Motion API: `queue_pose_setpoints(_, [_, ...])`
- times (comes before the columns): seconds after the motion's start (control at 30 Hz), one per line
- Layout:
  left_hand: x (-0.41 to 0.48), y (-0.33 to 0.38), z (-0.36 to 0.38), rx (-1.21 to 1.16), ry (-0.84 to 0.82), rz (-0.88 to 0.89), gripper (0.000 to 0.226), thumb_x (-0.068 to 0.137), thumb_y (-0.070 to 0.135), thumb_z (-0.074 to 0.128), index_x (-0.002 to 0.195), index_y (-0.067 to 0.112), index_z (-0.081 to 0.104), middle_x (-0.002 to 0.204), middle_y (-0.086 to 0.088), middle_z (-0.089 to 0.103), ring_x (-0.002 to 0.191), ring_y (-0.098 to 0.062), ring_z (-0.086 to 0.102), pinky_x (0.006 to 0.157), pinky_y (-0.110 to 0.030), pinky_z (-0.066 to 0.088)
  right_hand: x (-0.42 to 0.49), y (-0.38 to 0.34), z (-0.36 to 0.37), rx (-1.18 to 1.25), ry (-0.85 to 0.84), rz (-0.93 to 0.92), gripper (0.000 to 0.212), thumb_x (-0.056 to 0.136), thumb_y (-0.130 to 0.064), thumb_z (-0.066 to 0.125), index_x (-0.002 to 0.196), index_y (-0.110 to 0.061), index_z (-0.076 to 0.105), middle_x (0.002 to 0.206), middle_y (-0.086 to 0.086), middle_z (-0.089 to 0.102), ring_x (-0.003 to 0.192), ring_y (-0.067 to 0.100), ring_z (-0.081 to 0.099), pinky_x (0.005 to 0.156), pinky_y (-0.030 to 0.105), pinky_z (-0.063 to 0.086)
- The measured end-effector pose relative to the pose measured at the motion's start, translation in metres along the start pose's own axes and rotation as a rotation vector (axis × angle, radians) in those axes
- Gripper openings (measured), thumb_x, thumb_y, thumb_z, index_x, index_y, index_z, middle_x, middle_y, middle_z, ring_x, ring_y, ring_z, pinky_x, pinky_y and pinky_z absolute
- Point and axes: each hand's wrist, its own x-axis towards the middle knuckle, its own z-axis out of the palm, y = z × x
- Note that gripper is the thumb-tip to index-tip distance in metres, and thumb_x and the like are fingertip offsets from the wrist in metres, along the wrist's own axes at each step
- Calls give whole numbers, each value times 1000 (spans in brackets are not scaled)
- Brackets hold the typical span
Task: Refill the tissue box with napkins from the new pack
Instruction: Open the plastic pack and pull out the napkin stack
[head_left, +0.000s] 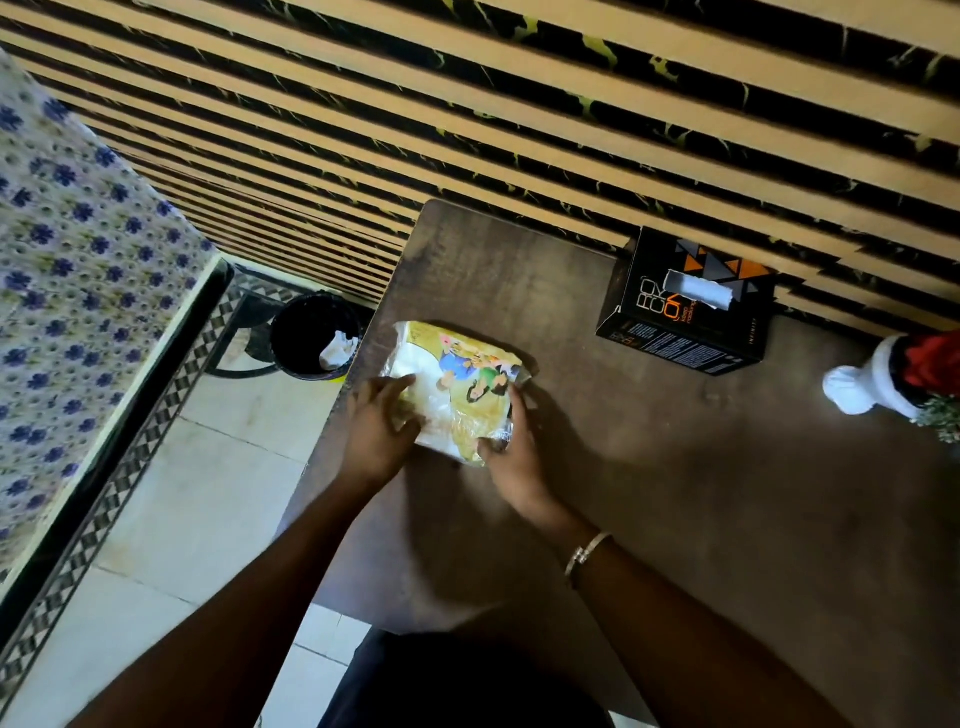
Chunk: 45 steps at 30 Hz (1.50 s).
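Observation:
A yellow and white plastic pack of napkins (457, 384) lies flat near the left edge of the dark brown table (675, 493). My left hand (376, 426) rests on the pack's near left side, fingers curled over it. My right hand (511, 447) grips the pack's near right corner, where the plastic is crinkled. A black tissue box (680, 317) with orange triangles stands at the table's back, against the wall. A white tissue (701, 292) sticks out of its top slot.
A white and red ornament with greenery (893, 379) stands at the table's right edge. A black bin (314, 335) with crumpled paper in it sits on the tiled floor left of the table. A flowered cloth (78, 291) covers furniture at far left. A striped wall runs behind.

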Motion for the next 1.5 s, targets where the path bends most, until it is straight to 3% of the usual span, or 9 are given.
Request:
queue_pose_setpoints(0.2, [-5,11,-1,343,113,74,51,81,33,70,129,26,57,131,-5,51,121,-34,41,101,-50,35,-6,-14,-17,-7,37,-20,87,78,11,69,149,-24,32,119,-5,57,106,7,57,80,5,47])
queue_pose_setpoints(0.27, [-5,15,-1,454,98,122,49,82,39,69,127,24,57,129,-5,54,123,-34,41,105,-51,30,-9,-14,-17,-65,35,-65,87,77,4,71,148,-28,32,134,5,50,122,17,52,97,19,48])
queue_pose_setpoints(0.4, [-1,27,-2,547,32,134,49,86,41,66,130,22,56,128,-7,60,125,-33,43,108,-48,23,-9,-11,-21,-603,109,-360,81,75,-24,69,148,-32,34,153,6,23,140,28,30,114,40,33])
queue_pose_setpoints(0.57, [3,40,-7,748,-11,167,38,89,36,63,124,22,60,126,-4,60,127,-29,42,109,-51,25,15,-39,-21,-989,-174,-647,76,79,-34,68,148,-28,36,162,5,22,151,27,14,120,47,17])
queue_pose_setpoints(0.73, [2,39,-9,753,17,204,29,88,15,59,112,25,70,115,-4,65,120,-30,45,104,-50,26,33,-57,-18,-1078,-358,-507,81,83,-50,66,151,-25,31,165,2,14,151,23,15,120,39,14])
queue_pose_setpoints(1.0, [-6,34,-18,604,38,188,25,95,21,54,111,28,72,110,-2,63,115,-25,47,96,-43,30,37,-60,-11,-1063,-450,-340,87,84,-52,58,156,-26,16,166,-2,4,153,22,4,122,41,12])
queue_pose_setpoints(1.23, [10,40,-7,428,-124,-61,33,87,48,61,102,19,67,113,-8,66,116,-32,52,101,-44,40,39,-63,-6,-1020,-474,-278,82,87,-40,60,156,-21,20,166,1,6,152,23,5,123,36,8])
queue_pose_setpoints(1.37, [22,47,-1,348,-131,-114,33,85,38,71,103,11,71,107,-9,70,103,-27,63,89,-37,51,40,-67,-7,-1009,-475,-260,73,92,-32,53,156,-22,19,166,2,6,153,21,5,124,33,6])
queue_pose_setpoints(1.5, [24,43,0,264,-70,-127,17,78,31,77,80,16,71,92,-3,73,97,-25,64,94,-42,48,40,-70,-2,-1030,-460,-254,66,95,-25,46,155,-17,21,165,6,7,152,24,7,124,35,6])
